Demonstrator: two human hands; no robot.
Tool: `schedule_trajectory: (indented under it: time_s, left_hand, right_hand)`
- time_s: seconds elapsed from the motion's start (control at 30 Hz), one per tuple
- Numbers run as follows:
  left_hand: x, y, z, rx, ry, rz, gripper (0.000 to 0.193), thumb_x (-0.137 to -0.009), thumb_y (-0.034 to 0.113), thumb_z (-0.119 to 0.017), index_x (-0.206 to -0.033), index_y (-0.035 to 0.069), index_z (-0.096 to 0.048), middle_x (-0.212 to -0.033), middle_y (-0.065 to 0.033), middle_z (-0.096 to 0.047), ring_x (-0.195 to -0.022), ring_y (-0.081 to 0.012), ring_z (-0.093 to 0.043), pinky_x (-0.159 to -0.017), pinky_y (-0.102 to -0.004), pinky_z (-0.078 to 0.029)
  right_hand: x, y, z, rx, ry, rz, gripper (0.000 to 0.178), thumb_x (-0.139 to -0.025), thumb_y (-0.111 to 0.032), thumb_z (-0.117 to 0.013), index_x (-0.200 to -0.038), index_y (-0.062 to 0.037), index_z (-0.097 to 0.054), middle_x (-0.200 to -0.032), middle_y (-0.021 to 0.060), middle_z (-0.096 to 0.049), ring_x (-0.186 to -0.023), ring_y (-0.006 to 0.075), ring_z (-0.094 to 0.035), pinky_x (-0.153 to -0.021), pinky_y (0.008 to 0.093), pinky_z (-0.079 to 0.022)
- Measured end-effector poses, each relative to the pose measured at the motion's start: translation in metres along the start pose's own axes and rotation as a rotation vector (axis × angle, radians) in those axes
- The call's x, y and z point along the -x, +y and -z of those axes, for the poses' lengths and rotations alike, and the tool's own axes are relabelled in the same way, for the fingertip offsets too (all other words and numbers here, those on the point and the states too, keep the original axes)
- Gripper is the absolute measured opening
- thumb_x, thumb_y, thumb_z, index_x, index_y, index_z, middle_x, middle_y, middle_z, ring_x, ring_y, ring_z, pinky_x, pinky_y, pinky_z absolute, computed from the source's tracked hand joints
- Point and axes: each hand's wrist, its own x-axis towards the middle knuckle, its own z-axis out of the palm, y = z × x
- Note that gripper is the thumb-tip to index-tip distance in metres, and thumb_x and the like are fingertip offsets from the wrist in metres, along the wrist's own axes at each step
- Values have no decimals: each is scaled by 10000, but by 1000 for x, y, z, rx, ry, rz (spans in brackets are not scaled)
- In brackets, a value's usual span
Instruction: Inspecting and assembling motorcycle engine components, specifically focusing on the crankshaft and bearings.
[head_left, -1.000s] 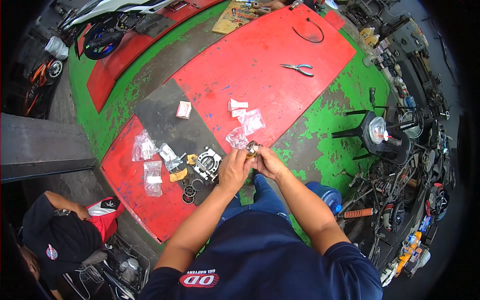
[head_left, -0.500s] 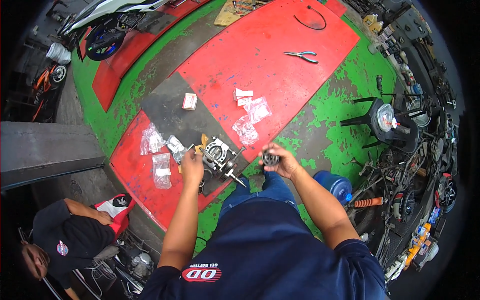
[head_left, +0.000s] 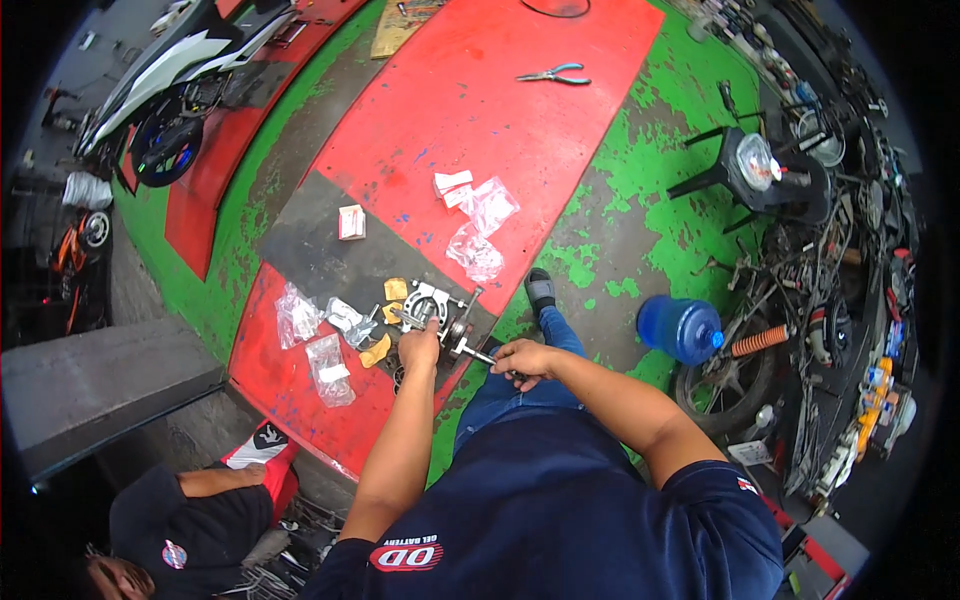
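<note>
A metal assembly with a pale bolted frame and a long shaft lies at the near edge of the dark mat. My left hand has its fingers closed on the frame's near side. Toward me and to the right, the shaft reaches my right hand. That hand's fingers are curled round a dark round metal part at the shaft's end, mostly hidden by them. Yellowish paper pieces and clear plastic bags lie left of the assembly.
A small white-and-red box sits on the mat. Pliers lie farther up the red platform. At right stand a blue water jug and a black stool. Another person is at lower left.
My right hand has moved left and down with the round part, from apart to the shaft's end. My left hand has shifted right onto the frame. One foot now shows stepped forward.
</note>
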Motion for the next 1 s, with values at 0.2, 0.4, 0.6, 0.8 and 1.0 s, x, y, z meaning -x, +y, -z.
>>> schedule_trajectory:
  time_s: [0.2, 0.4, 0.6, 0.8, 1.0]
  left_hand:
    - [-20, -11, -4, -273, 61, 4, 564, -851, 496, -764, -975, -55, -767, -1021, -260, -753, -1008, -405, -719, -901, -468, -517]
    - [-20, -15, -8, 404, -42, 132, 343, -930, 171, -730, -1081, -134, -685, -1038, -191, -740, -880, -283, -707, -800, -408, -551]
    - [68, 46, 26, 761, -540, 157, 333, -1036, 233, -520, -1184, -24, -670, -1134, -192, -741, -1019, -304, -733, -914, -474, -606]
    - [148, 82, 13, 1002, -773, 72, 408, -1029, 293, -512, -1217, -42, -647, -1151, -203, -731, -1030, -322, -730, -927, -476, -621]
    - [237, 71, -46, 1048, -1118, -70, 531, -1004, 414, -546, -1273, -29, -660, -1366, -229, -642, -1289, -387, -603, -1103, -508, -512]
  right_hand:
    - [-3, 14, -13, -172, 32, 42, 384, -897, -324, -765, -1232, -157, -679, -833, -8, -590, -677, 133, -608, -572, 325, -587]
    - [7, 34, -14, -445, -73, 116, 393, -923, -288, -740, -1286, -159, -664, -936, 0, -639, -702, 141, -647, -590, 316, -586]
    - [95, 45, -12, -574, -175, 345, 454, -962, -291, -709, -1378, -136, -617, -956, 2, -678, -772, 125, -692, -588, 297, -578]
    - [186, 71, -14, -716, -280, 624, 488, -998, -359, -655, -1415, -112, -595, -948, 9, -695, -791, 143, -710, -568, 300, -575]
    - [273, 158, -16, -830, -505, 991, 691, -870, -68, -571, -1544, -81, -419, -1294, 118, -593, -1102, 231, -666, -859, 400, -591]
